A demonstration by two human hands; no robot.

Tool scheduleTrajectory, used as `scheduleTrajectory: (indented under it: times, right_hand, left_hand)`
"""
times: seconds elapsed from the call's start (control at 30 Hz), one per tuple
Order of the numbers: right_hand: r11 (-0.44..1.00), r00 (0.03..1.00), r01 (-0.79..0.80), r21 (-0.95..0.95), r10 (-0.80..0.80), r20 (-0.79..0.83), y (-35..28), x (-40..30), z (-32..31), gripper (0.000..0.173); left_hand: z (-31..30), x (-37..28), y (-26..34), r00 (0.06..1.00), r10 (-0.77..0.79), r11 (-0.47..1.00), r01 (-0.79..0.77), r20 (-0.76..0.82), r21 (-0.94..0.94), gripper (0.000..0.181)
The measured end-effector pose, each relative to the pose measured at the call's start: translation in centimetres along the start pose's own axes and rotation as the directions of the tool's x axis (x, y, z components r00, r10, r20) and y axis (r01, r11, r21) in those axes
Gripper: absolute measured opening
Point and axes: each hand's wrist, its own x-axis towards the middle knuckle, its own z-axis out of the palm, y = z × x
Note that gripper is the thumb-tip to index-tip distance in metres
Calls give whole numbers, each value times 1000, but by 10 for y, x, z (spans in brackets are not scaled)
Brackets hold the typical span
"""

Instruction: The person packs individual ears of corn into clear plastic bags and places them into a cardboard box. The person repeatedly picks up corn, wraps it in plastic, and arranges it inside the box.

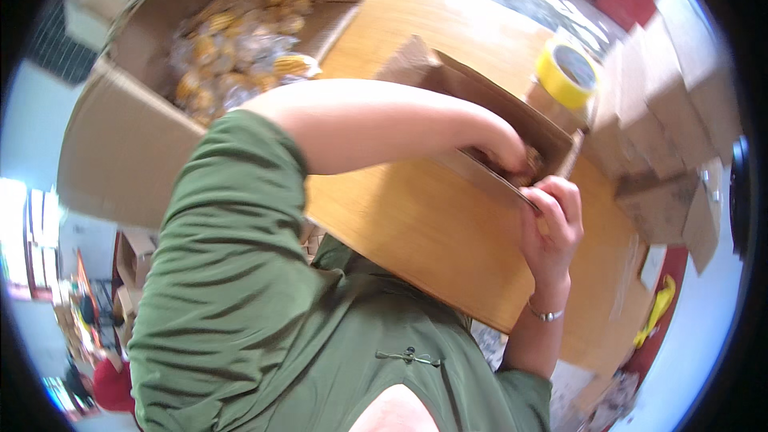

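Note:
A narrow open cardboard box (498, 93) lies before me on the wooden table (444, 240). My left arm reaches across, and my left hand (510, 153) is down inside this box near its right end. Something golden-brown shows at its fingertips, but the fingers are blurred and partly hidden. With bent fingers and thumb, my right hand (552, 216) grips the near wall by the right corner. At the upper left, a large open carton (144, 42) contains many round yellow-orange pieces (222, 60) wrapped in clear plastic.
Beyond the narrow box's right end sits a yellow roll of tape (551, 81). Stacked cardboard boxes (666, 108) rise along the right side, with an open-flapped one (660, 204) below. The table's front edge runs close to my body. A yellow item (657, 309) hangs at the far right.

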Motion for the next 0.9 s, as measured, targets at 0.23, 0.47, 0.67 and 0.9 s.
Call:
scheduleTrajectory:
  times: [0.23, 0.47, 0.67, 0.9]
  right_hand:
    - [988, 999, 52, -146, -52, 7, 9, -6, -1, 26]
    - [977, 965, 121, -175, -157, -211, 12, -10, -6, 40]
    - [972, 963, 221, -83, -231, -139, -7, -19, 12, 8]
    - [981, 929, 174, 83, -191, 318, -26, -16, 50, 16]
  left_hand:
    - [-11, -66, 41, 865, 109, 898, 125, -490, 421, 51]
    - [28, -160, -11, 81, 214, 975, -69, -973, 209, 33]
    - [40, -215, -135, -50, -204, 905, 371, -978, -208, 18]
    - [5, -222, -191, 61, -557, 643, 662, -828, -385, 35]
